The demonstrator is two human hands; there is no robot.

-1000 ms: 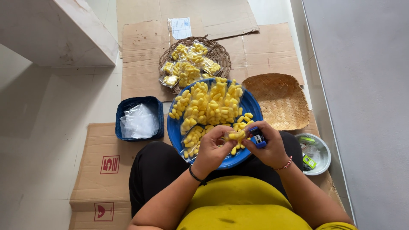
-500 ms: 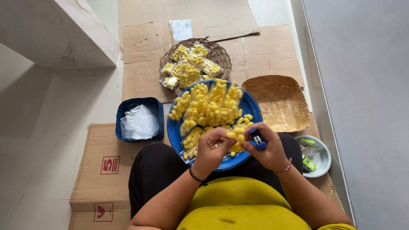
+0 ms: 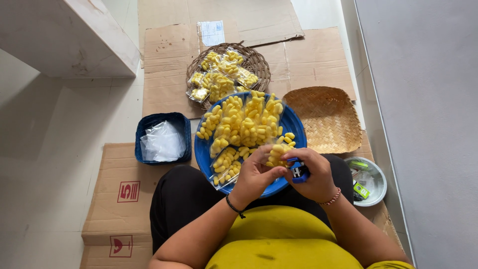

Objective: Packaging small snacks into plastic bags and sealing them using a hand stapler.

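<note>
Your left hand pinches a small clear plastic bag of yellow oval snacks, just below the middle of the frame, and your right hand is closed around a blue stapler that touches the bag's lower edge. The bag is glossy and soft, and its pieces are smooth and rounded. It hangs over the near rim of a round blue plate that is heaped with the same filled bags. Higher in the frame a round woven basket holds more bags; to the right lies a flat woven tray. A dark blue square basket at the left holds empty clear bags. Rough brown cardboard covers the floor. Compared with half a second ago, both your hands sit almost in the same place, with the bag turned a little
</note>
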